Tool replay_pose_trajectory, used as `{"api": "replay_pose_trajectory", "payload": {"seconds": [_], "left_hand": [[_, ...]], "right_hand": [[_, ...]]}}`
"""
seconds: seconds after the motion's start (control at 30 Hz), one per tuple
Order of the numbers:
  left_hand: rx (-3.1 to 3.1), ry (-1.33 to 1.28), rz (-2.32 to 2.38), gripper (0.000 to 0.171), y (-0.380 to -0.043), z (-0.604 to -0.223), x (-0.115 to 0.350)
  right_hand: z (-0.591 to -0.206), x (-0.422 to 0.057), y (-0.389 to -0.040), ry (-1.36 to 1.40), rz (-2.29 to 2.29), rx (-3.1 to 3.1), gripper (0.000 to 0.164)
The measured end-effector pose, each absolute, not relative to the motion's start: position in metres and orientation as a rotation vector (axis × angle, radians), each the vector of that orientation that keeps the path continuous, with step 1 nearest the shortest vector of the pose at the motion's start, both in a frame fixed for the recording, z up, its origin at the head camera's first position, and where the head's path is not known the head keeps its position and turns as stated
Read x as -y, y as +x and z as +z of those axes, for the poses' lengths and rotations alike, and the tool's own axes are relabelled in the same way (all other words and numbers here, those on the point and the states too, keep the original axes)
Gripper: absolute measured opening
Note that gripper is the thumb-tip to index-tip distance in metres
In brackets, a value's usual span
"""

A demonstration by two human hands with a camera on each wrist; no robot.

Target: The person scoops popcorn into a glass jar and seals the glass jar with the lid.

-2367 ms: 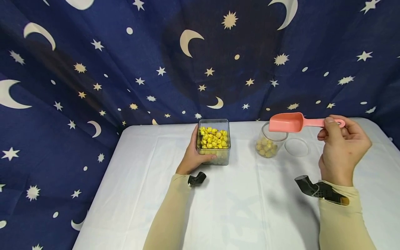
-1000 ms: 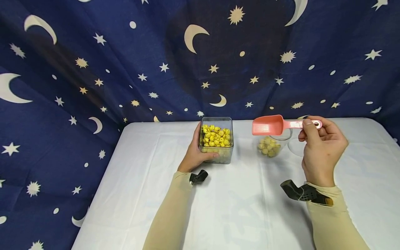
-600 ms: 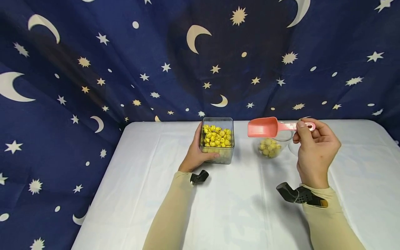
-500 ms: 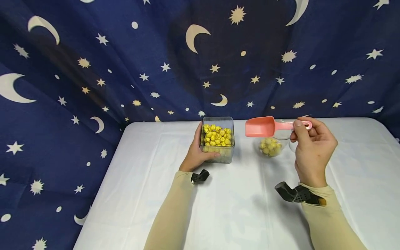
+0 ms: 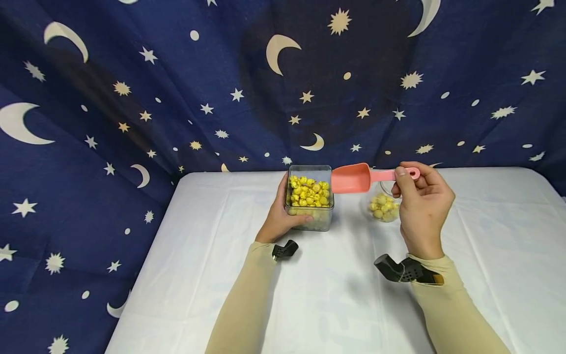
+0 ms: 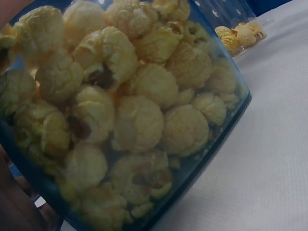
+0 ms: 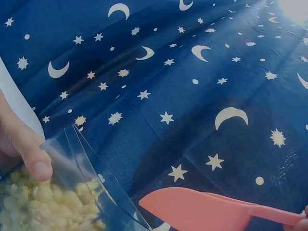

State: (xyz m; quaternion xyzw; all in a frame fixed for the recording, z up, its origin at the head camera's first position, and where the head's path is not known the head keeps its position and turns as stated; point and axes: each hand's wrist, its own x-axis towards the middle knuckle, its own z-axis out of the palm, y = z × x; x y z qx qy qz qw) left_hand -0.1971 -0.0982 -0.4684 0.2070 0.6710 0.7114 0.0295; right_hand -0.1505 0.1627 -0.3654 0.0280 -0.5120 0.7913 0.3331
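At lower centre, there is room to pass over the white cloth-covered table [image 5: 329, 305] between the beige sleeves [image 5: 242, 300]. At centre, the bare left hand [image 5: 279, 217] bars the left of the square transparent container [image 5: 321, 224]; the pink plastic scoop [image 5: 352, 179] and bare right hand [image 5: 423, 211] obstruct its right and partly cover the round clear jar [image 5: 382, 211]. Dark blue star-and-moon fabric [image 5: 252, 130] closes the upper frame.

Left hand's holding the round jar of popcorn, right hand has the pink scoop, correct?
Not the round jar: the head view shows the left hand holding the square tub of popcorn. The right hand does have the pink scoop.
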Motion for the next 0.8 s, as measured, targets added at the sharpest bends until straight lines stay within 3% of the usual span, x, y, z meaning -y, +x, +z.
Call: {"api": "replay_pose_trajectory", "payload": {"seconds": [0.37, 0.8], "left_hand": [[-2.091, 0.643, 2.181, 0.125, -0.197, -0.470, 0.099], [-2.065, 0.639, 2.197, 0.125, -0.197, -0.469, 0.098]], "right_hand": [[-0.366, -0.147, -0.159, 0.121, 2.032, 1.450, 0.019], [-0.366, -0.129, -0.169, 0.147, 1.659, 1.772, 0.018]]}}
